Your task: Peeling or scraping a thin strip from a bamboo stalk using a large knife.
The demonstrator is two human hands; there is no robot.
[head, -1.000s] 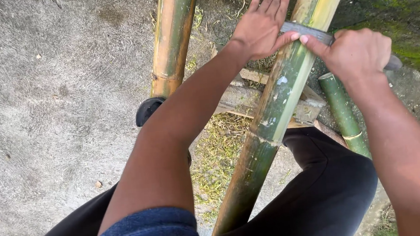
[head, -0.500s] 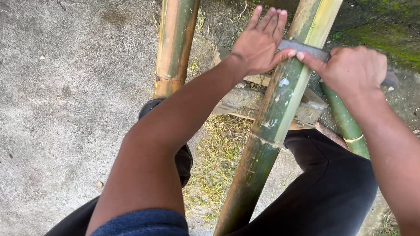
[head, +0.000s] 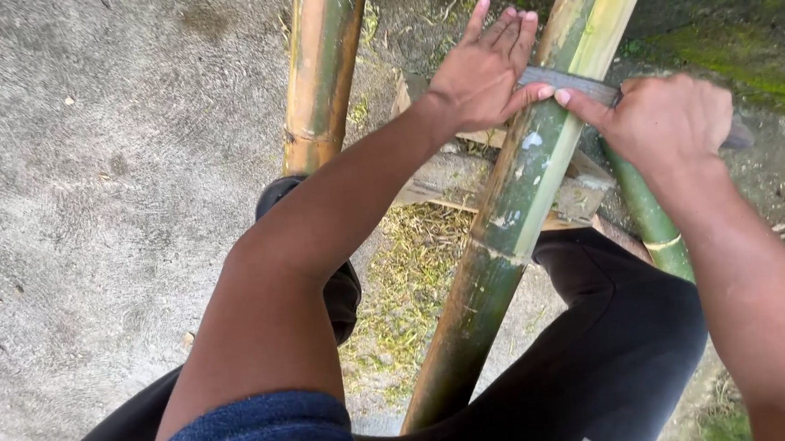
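Across the green bamboo pole (head: 537,158), near its far end, lies a grey blade (head: 578,85), crosswise to the pole's long axis, which slants up and away between the knees. Left hand (head: 484,73) presses flat, fingers spread, on the blade's tip; right hand (head: 669,119) clamps the handle just beside the pole.

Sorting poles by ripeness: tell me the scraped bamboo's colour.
Green bamboo pole, pale yellow where scraped; head view.
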